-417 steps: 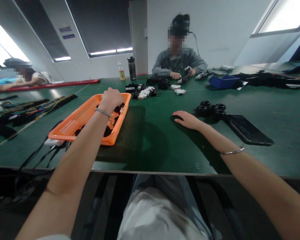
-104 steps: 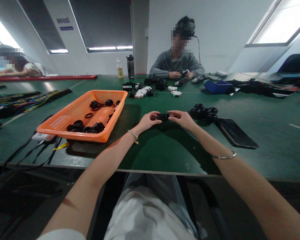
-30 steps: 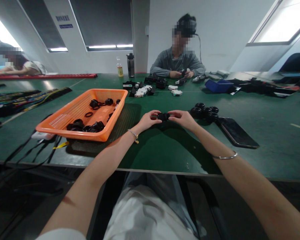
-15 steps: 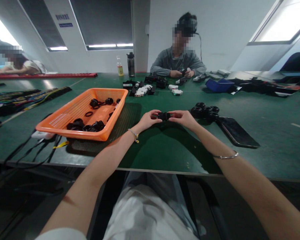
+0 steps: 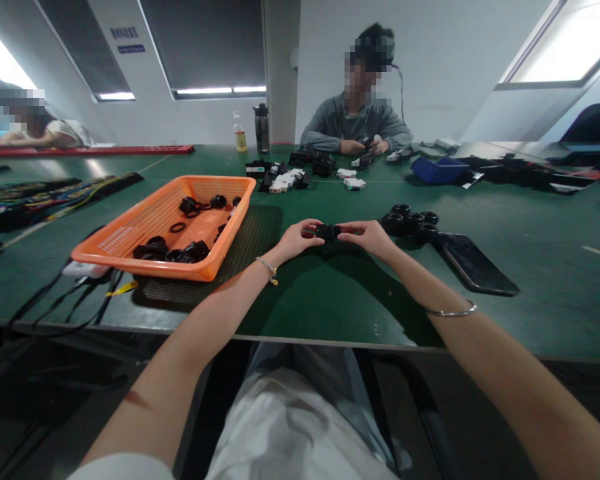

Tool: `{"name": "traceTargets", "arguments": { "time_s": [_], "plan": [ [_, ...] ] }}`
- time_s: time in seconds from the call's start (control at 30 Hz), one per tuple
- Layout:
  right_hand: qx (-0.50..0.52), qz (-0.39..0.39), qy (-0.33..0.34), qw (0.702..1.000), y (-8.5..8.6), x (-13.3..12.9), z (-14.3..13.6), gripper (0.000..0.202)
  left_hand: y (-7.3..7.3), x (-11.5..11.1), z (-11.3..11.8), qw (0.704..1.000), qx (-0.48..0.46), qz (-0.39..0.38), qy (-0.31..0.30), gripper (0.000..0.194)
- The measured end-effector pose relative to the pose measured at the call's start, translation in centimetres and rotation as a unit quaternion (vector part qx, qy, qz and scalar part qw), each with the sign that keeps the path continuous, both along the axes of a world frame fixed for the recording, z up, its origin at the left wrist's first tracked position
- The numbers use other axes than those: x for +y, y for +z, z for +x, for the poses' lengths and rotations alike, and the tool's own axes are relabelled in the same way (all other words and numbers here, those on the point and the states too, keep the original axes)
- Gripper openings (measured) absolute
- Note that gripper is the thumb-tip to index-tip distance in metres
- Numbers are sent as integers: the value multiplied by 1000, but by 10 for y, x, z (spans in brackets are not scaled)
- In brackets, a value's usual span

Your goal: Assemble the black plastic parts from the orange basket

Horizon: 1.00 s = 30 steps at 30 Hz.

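Note:
Between my two hands is a small black ribbed fitting, held just above the green table. My left hand grips its left end between thumb and fingers. At its right end, my right hand pinches it the same way. Whether the fitting is one piece or two joined parts I cannot tell. Beside my right hand lies a cluster of similar black round fittings. To the left stands an orange basket holding loose black fittings and a black ring.
A dark phone lies to the right, touching the cluster. Cables run beside the basket. White and black parts, a bottle and a dark flask stand farther back. A co-worker sits opposite, another person far left.
Almost nothing differs. My hands stay in the same place on the black fitting, which looks slightly turned between my fingers.

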State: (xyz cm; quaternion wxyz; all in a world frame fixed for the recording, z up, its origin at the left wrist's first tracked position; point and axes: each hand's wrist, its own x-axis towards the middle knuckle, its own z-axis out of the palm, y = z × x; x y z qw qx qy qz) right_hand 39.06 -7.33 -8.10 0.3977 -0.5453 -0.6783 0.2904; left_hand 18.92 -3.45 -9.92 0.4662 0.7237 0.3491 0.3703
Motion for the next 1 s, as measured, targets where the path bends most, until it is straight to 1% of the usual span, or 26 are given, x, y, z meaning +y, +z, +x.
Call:
{"name": "traceTargets", "arguments": {
  "time_s": [0.17,0.37,0.5,0.63,0.77,1.0],
  "plan": [
    [3,-5,4,1000,-4,3,0,30,1,-1,0,1000,1,-3,-1,45],
    [20,33,5,999,-8,4,-1,40,1,-1,0,1000,3,-1,5,46],
    [24,21,12,999,-6,2,-2,34,3,-1,1,1000,9,-2,7,45],
    [40,1,14,999,-4,0,-1,41,3,-1,2,1000,18,-3,17,44],
    [54,-3,23,998,-5,2,1,44,1,1,1,1000,6,0,8,43],
    [9,17,8,1000,-4,3,2,43,0,1,1,1000,8,-1,9,44]
  ]
}}
